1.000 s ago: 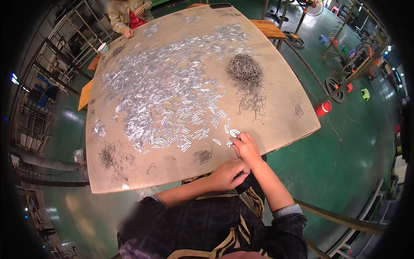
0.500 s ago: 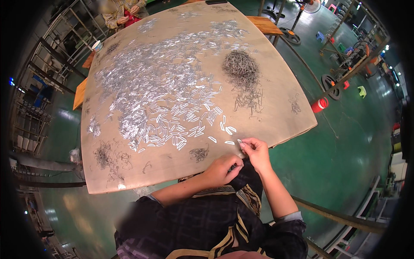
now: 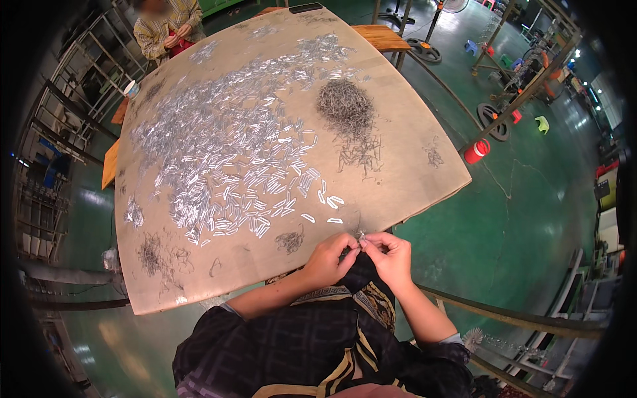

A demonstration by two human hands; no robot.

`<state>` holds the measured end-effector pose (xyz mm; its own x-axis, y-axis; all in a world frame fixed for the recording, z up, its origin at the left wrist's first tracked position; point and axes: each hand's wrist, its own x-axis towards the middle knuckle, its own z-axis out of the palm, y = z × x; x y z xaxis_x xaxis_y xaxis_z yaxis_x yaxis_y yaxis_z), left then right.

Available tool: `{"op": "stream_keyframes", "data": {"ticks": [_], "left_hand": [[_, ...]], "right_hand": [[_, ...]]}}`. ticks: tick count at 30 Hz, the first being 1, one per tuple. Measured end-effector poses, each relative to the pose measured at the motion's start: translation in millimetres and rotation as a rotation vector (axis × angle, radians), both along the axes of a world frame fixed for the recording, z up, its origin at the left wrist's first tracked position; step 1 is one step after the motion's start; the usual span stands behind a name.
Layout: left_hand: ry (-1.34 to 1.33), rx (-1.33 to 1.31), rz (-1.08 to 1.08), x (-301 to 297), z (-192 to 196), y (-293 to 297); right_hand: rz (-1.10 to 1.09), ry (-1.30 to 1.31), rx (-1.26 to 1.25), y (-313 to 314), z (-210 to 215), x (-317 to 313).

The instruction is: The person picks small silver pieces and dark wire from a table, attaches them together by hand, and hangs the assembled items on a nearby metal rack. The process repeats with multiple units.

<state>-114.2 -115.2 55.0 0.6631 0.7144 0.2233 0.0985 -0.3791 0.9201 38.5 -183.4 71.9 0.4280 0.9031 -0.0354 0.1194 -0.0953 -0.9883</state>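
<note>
My left hand (image 3: 330, 259) and my right hand (image 3: 390, 260) meet at the table's near edge, right of the middle, with fingertips pinched and touching. Between them shows a small shiny metal piece (image 3: 361, 235), held in my right fingers. A thin dark wire seems to stick up beside it; whatever my left fingers pinch is too small to make out. Just beyond my hands lie a few loose silvery flat loops (image 3: 334, 200). Farther left spreads a broad scatter of the same silvery loops (image 3: 232, 159). A heap of dark bent wire pieces (image 3: 345, 106) sits at the right.
Brown board covers the table (image 3: 418, 172). Small tangles of dark wire (image 3: 290, 241) lie near its front edge. Another person (image 3: 169, 33) works at the far left corner. A red container (image 3: 476, 151) stands off the right edge; a dark phone-like slab (image 3: 306, 8) lies at the far edge.
My right hand has come back from beside the loose loops to my left hand, bringing a small metal piece. The fingertips now touch. The whole view has shifted slightly.
</note>
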Motion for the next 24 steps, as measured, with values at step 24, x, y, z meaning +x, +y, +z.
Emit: {"op": "stream_keyframes", "data": {"ticks": [24], "left_hand": [[0.458, 0.897, -0.044, 117, -47, 158]], "right_hand": [[-0.051, -0.395, 0.194, -17, 7, -3]]}}
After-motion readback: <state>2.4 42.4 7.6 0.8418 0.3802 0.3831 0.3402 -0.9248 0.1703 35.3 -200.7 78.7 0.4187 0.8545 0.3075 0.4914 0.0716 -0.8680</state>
